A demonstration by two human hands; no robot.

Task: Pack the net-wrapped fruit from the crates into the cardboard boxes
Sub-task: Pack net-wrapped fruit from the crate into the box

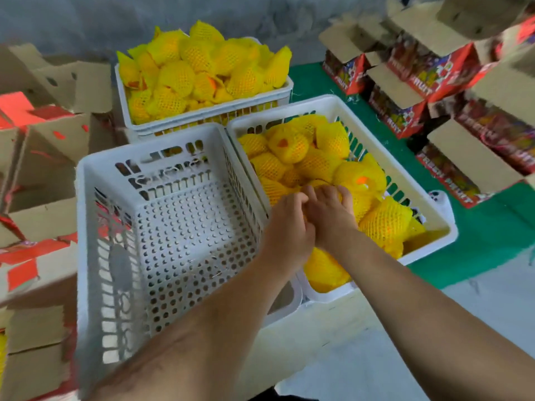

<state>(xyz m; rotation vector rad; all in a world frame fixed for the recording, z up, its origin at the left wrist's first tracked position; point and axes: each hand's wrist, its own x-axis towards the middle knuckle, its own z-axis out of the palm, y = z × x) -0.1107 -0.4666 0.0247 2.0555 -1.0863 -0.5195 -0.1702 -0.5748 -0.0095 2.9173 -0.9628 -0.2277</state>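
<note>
1. The empty white crate (179, 227) stands nearest to the person, and I use it as the landmark.
2. Both forearms reach over its near right corner into the right crate (333, 107), which touches the empty one on its right side.
3. The left hand (289, 227) and the right hand (330, 215) touch each other above the net-wrapped fruit (318, 163) in that crate. The fingers of both hands are curled down among the yellow nets; I cannot tell if they grip a fruit.
4. Behind the empty crate stands a third crate (208, 114), heaped high with the same fruit.
5. To the left of the empty crate lie open cardboard boxes (43, 175), brown with red print.
6. Far to the right, beyond the right crate, printed red boxes (451, 68) are stacked on a green mat (492, 227).
</note>
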